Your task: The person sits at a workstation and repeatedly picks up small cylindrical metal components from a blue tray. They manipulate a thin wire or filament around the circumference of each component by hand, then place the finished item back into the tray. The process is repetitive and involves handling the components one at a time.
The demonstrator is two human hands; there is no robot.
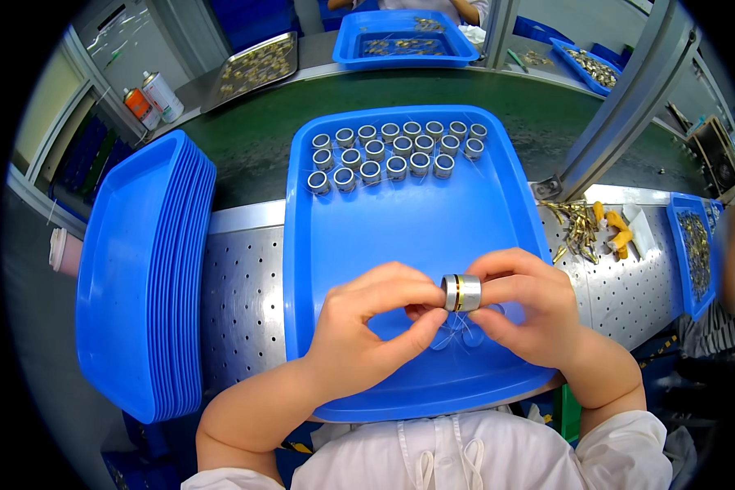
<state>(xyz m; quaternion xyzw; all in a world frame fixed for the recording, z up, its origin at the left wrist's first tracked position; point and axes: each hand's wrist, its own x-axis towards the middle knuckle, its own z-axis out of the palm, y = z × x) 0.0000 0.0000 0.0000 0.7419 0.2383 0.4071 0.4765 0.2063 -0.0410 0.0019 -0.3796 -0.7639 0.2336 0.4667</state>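
Between my two hands is a short silver metal cylinder [470,294] with a dark, gold-edged band round it. My left hand [367,314] pinches its left end between thumb and fingers. The right end is gripped by the fingers of my right hand [535,306]. Both hands are above the near half of a large blue tray [359,237]. Small clear round pieces [469,335] and thin thread-like strands lie on the tray just below them. Toward the tray's far side, several similar cylinders [396,167] stand upright in three rows, with fine wires sticking out.
A stack of blue trays [139,278] stands at left, beside a pale cup [65,251]. Brass-coloured parts [578,229] and orange finger covers [616,229] lie at right. Beyond the green belt [257,122] are a metal tray [257,69], spray cans [162,96] and another blue tray [404,61].
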